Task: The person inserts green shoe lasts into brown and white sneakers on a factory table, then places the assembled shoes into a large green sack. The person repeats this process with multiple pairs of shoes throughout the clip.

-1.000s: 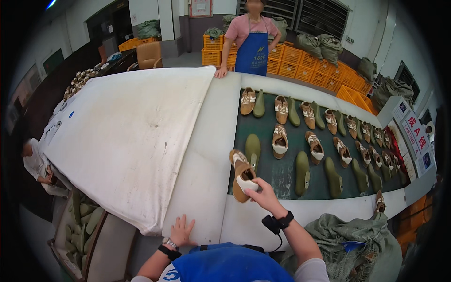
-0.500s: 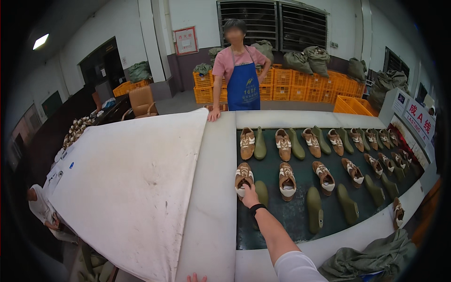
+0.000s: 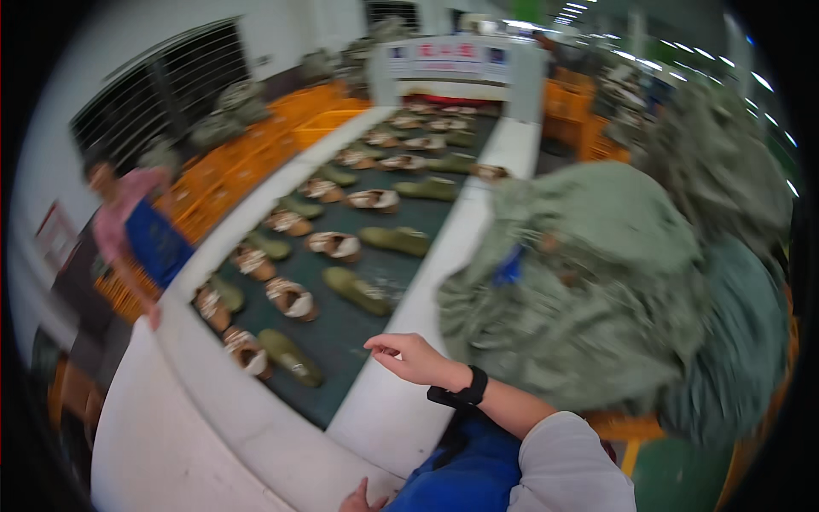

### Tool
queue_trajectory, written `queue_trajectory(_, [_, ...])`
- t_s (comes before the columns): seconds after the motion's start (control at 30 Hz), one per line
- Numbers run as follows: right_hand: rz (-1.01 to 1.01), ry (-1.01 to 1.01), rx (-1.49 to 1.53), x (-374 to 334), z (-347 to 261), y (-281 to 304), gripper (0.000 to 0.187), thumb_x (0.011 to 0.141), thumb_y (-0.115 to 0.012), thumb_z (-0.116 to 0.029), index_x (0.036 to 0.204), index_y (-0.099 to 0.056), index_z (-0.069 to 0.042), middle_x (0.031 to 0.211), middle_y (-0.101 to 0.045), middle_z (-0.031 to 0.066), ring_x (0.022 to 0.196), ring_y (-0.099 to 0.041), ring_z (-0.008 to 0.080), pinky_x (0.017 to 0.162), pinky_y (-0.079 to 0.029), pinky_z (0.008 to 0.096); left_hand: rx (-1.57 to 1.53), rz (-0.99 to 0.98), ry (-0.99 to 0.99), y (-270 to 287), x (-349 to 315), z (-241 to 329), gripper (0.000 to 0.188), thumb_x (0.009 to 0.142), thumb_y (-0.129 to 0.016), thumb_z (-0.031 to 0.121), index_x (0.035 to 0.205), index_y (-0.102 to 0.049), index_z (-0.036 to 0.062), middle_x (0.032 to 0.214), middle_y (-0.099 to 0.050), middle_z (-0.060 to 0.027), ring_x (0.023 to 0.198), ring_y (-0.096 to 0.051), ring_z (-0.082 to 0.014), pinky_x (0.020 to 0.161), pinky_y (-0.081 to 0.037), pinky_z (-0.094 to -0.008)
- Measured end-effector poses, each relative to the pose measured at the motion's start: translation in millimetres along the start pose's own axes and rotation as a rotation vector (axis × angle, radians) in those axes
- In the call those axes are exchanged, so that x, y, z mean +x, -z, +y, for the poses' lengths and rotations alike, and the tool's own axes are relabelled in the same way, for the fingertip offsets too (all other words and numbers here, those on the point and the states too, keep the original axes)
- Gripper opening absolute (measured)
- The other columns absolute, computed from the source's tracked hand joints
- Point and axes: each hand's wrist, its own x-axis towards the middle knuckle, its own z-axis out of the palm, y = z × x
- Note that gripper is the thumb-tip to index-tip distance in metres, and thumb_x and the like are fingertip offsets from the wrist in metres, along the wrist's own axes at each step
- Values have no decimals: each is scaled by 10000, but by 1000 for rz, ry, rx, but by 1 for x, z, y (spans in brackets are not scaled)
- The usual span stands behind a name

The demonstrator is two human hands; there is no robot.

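My right hand [image 3: 408, 357], with a black band on its wrist, hovers over the white near border [image 3: 384, 405] of a conveyor. Its fingers are curled together, and nothing shows in them. At the lower edge my left hand [image 3: 363, 499] is partly in view by the white surface, thumb apart from its fingers. On the dark green belt [image 3: 337, 354] run rows of brown-and-white sneakers [image 3: 247, 352] and olive-green shoe lasts [image 3: 290, 357]. The closest last lies left of my right hand, not touched. Motion blurs the picture.
Big grey-green sacks [image 3: 589, 273] are heaped right of the conveyor. A co-worker in a blue apron [image 3: 158, 237] stands across it, one hand on the white cloth-like sheet [image 3: 158, 410]. Orange crates [image 3: 226, 175] line the far side; a white machine housing [image 3: 456, 72] spans the belt's end.
My view has swung right, toward the sacks and the belt's far end. My right hand has let go of the sneaker at the belt's near end and drawn back over the border.
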Motion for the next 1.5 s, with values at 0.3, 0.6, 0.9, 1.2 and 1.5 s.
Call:
queue_trajectory(0.3, [610,-72,-1174,-231,-123,228,320,765,-675,-97,1078,-617,-69,918,-664,114,966,-594,312,841,-483,390,131,131,-1395,26,104,226,620,782,-729,210,1297,-464,-12,1212,-552,-226,1141,-521,-367,960,-432,-421])
queue_trajectory(0.6, [683,-265,-982,-317,-116,245,92,754,-651,-37,839,-619,-21,824,-607,136,833,-550,336,763,-442,395,350,-173,-1384,-47,113,348,253,685,-692,134,850,-567,-11,1009,-598,-202,844,-579,-375,776,-461,-442])
queue_trajectory(0.9, [757,-731,-670,-491,-126,195,174,693,-559,-80,827,-642,-8,777,-678,119,650,-628,255,656,-495,307,734,-983,-914,-91,127,254,534,796,-660,381,1141,-539,-8,1289,-498,-224,1063,-566,-402,863,-482,-414])
queue_trajectory(1.2, [573,-1290,-1010,-542,-74,188,213,747,-669,-219,910,-708,-86,780,-667,169,741,-655,361,695,-523,430,1203,-452,-1078,-163,179,215,324,762,-593,241,1015,-612,40,927,-685,-163,945,-644,-347,817,-504,-455])
queue_trajectory(1.5, [470,-285,-1327,-327,-135,206,442,685,-757,-141,1104,-623,-105,1145,-559,109,1084,-523,295,877,-452,400,457,244,-1733,-80,85,365,344,748,-703,238,1026,-611,58,972,-637,-113,924,-621,-277,833,-498,-371])
